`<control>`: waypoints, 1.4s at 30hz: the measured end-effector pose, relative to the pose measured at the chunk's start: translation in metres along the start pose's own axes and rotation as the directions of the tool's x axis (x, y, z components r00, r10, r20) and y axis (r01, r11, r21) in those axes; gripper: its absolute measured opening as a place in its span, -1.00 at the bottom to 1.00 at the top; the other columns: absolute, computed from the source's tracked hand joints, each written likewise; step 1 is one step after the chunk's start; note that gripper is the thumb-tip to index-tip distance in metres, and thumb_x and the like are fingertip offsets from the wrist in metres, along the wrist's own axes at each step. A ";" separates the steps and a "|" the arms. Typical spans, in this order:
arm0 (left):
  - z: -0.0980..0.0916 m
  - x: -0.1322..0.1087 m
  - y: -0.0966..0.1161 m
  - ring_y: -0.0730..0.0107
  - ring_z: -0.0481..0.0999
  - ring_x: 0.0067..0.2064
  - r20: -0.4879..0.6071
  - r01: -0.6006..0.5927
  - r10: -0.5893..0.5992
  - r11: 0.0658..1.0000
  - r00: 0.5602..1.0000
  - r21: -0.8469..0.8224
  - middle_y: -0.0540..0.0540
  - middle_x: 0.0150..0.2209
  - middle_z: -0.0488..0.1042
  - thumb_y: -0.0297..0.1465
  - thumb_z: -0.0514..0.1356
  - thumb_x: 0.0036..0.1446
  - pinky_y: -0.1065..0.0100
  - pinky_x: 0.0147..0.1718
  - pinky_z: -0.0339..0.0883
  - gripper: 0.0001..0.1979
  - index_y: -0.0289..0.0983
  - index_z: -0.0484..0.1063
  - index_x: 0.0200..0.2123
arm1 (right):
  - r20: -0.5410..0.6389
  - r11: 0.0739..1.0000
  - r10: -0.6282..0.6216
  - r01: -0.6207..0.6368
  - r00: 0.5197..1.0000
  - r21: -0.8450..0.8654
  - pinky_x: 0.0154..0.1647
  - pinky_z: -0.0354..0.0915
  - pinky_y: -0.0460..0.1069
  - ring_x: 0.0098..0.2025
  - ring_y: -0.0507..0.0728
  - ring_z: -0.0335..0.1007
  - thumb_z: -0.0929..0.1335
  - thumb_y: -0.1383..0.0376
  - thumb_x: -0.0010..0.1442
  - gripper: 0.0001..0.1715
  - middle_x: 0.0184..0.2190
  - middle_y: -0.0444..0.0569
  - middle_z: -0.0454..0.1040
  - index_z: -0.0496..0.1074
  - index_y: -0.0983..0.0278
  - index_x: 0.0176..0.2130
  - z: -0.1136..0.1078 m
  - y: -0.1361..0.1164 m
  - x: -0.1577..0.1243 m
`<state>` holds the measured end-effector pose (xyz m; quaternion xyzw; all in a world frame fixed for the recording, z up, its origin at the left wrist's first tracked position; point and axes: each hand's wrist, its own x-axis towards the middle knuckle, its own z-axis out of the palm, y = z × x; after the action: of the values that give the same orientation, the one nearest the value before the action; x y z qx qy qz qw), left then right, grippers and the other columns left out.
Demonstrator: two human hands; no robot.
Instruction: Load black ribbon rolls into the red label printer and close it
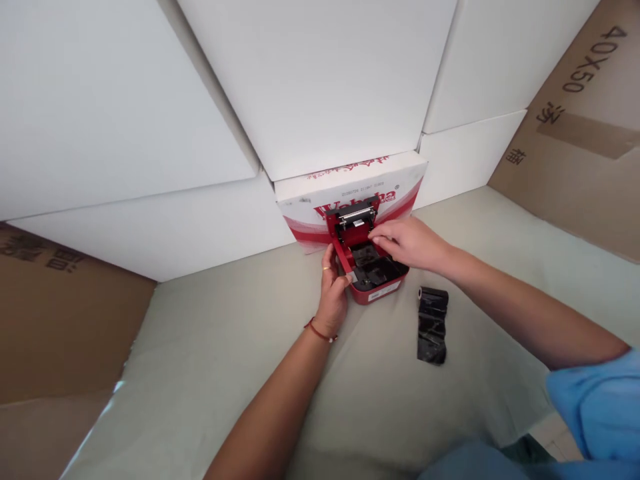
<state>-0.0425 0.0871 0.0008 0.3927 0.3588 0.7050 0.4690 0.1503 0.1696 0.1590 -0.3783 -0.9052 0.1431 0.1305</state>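
Note:
A small red and black label printer [380,288] stands on the cloth-covered table with its lid [356,215] raised. Black film shows inside its body. My left hand [334,293] grips the printer's left side, fingers behind and thumb on the front left corner. Over the right side of the opening, near the lid's hinge, my right hand [407,241] is closed in a pinch. Whatever its fingertips hold is too small to make out. To the right of the printer lies a roll of black ribbon [433,327], partly unrolled toward me.
Behind the printer a white and red printed carton [350,183] leans against large white panels [325,80]. Brown cardboard [60,320] stands at the left, and another cardboard sheet [585,133] at the right. A pale greenish cloth [225,347] covers the table.

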 end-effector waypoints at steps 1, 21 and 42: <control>0.000 0.000 -0.001 -0.06 0.43 0.53 -0.002 -0.001 0.001 1.000 1.000 -0.004 -0.16 0.52 0.43 -0.13 0.47 0.13 0.03 0.48 0.37 -0.09 0.01 0.30 0.51 | 0.086 0.996 0.032 -0.024 0.996 -0.088 0.05 0.54 0.09 0.07 0.28 0.77 0.33 0.32 0.54 -0.59 0.04 0.01 0.84 0.78 0.15 0.10 -0.001 -0.004 0.015; -0.002 0.007 -0.006 -0.09 0.44 0.50 -0.012 -0.004 0.004 1.000 1.000 0.011 -0.16 0.50 0.44 -0.14 0.48 0.09 -0.03 0.46 0.35 -0.10 -0.01 0.31 0.48 | 0.229 0.989 0.104 -0.076 0.968 -0.130 -0.01 0.58 0.12 -0.02 0.33 0.76 0.50 0.28 0.41 -0.68 0.01 0.12 0.80 0.65 0.21 0.13 -0.010 -0.015 0.026; -0.005 0.011 -0.008 -0.02 0.44 0.48 0.005 -0.026 0.026 1.000 1.000 -0.009 -0.13 0.52 0.40 -0.13 0.49 0.07 0.06 0.40 0.41 -0.15 0.01 0.38 0.42 | 0.367 0.946 0.212 -0.285 0.906 0.157 0.14 0.59 0.20 0.04 0.35 0.76 0.40 0.00 0.38 -0.51 0.07 0.10 0.80 0.75 0.17 0.08 -0.004 0.083 -0.113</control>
<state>-0.0464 0.0990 -0.0055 0.3971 0.3491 0.7117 0.4626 0.2827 0.1443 0.1180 -0.4441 -0.8383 0.3160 -0.0113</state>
